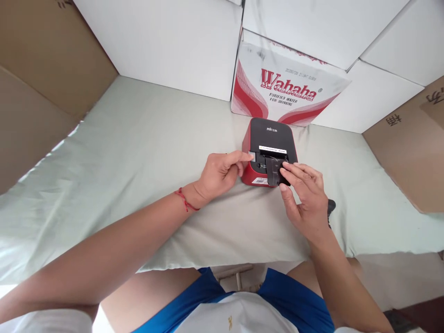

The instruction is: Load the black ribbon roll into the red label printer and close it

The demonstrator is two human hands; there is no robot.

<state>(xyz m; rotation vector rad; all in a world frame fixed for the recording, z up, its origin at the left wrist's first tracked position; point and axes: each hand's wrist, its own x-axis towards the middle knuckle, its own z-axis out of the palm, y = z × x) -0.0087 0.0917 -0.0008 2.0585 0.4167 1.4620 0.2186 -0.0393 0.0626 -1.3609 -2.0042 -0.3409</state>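
Observation:
A label printer [272, 134], black on top with red sides, sits on the cloth-covered table before me. My left hand [222, 173] reaches it from the left. Its index finger is stretched onto a grey tab [252, 156] at the printer's edge, while the other fingers curl beneath, holding nothing. Out of the printer's slot comes a shiny black strip [274, 172] that hangs over the near side. The fingertips of my right hand [305, 194] lie on the strip's right part, the thumb apart from them. A white sticker [260, 181] shows on the near side.
A Wahaha water carton [287, 88] stands just behind the printer, among stacked white boxes [173, 41]. Brown cardboard boxes border the table at left [41, 92] and right [409, 138]. A small dark object [331, 206] is partly hidden behind my right wrist. Pale green cloth [138, 138] covers the table.

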